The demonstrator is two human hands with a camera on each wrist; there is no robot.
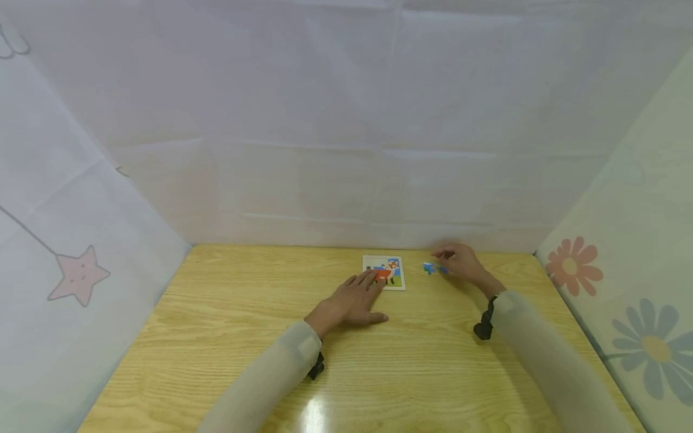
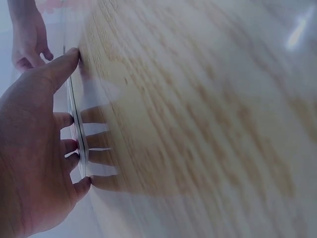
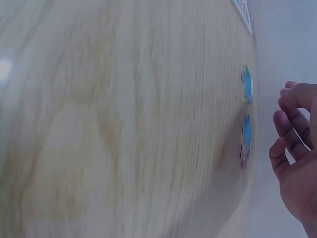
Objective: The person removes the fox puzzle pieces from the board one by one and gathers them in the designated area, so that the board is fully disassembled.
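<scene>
In the head view, a small square jigsaw puzzle [image 1: 402,281] with a white border and an orange animal picture lies near the table's back edge. My left hand [image 1: 354,299] rests with spread fingers over its near left part, hiding some of the picture; the thumb lies on the wood. In the left wrist view, the fingertips of that hand [image 2: 34,134] touch the puzzle's edge. To the puzzle's right are two loose blue-and-green jigsaw pieces [image 1: 428,268]. Over them hovers my right hand [image 1: 460,261], fingers loosely bent. The right wrist view shows nothing between those fingers [image 3: 292,141].
The wooden table [image 1: 243,313] ends at a pale cloth wall [image 1: 303,180] close behind the puzzle. Cloth sides with a pink star [image 1: 79,276] and flowers [image 1: 574,267] flank it. A dark band [image 1: 485,320] sits on the right wrist.
</scene>
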